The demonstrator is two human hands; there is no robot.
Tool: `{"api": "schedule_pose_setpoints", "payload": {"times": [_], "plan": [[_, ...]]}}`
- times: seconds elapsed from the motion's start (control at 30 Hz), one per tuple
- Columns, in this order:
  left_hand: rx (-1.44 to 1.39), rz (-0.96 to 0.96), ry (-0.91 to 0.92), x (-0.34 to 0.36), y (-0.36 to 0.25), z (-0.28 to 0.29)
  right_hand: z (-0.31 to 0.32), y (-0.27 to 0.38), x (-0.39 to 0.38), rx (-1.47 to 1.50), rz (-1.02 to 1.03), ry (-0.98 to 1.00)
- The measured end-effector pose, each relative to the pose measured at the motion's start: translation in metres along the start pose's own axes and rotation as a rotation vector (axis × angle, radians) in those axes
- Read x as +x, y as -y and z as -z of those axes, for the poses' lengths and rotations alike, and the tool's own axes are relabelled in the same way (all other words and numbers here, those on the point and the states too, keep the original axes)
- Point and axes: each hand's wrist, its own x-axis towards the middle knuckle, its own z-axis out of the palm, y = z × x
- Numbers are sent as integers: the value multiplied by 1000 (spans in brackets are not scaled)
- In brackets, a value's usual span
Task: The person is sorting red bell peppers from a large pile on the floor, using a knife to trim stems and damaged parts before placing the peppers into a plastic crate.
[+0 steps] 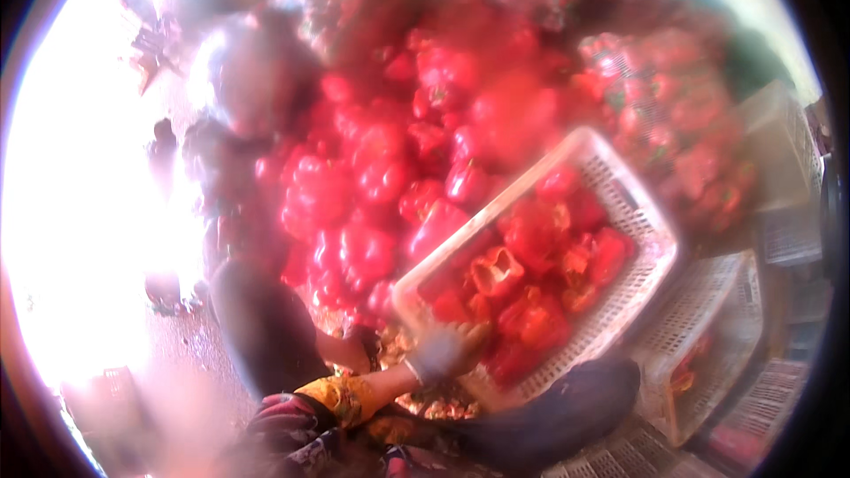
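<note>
My left hand (441, 352), in a greyish glove, lies over the near short end of a white plastic crate (533, 179). Its fingers bend over the rim there and appear closed on it, though blur softens the grip. A yellow-orange sleeve (341, 398) covers part of that forearm. Inside the crate are several red bell peppers (536, 319), some cut open with pale hollows showing. The crate slants from beside my hand toward the far right. I cannot make out my right hand.
A large heap of red peppers (381, 168) lies beyond the crate. Netted peppers (664, 115) are at the far right. More crates (708, 336) stand on the right. My knees (252, 319) flank the work area, with trimmings (443, 405) on the ground. Glare fills the left.
</note>
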Motion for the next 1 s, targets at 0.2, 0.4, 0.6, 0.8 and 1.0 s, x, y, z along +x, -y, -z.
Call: {"api": "schedule_pose_setpoints", "payload": {"times": [0.2,0.4,0.6,0.8,1.0], "plan": [[-435,44,-695,40,41,79,4,42,0,-15,29,49],[608,472,-12,167,180,168,22,71,-10,-29,-23,82],[665,413,62,163,253,139,52,92,-22,13,-109,66],[280,306,-223,140,268,130,109,106,-49,195,-221,-77],[-59,356,-308,125,258,147,172,110,-115,611,-299,-256]]}}
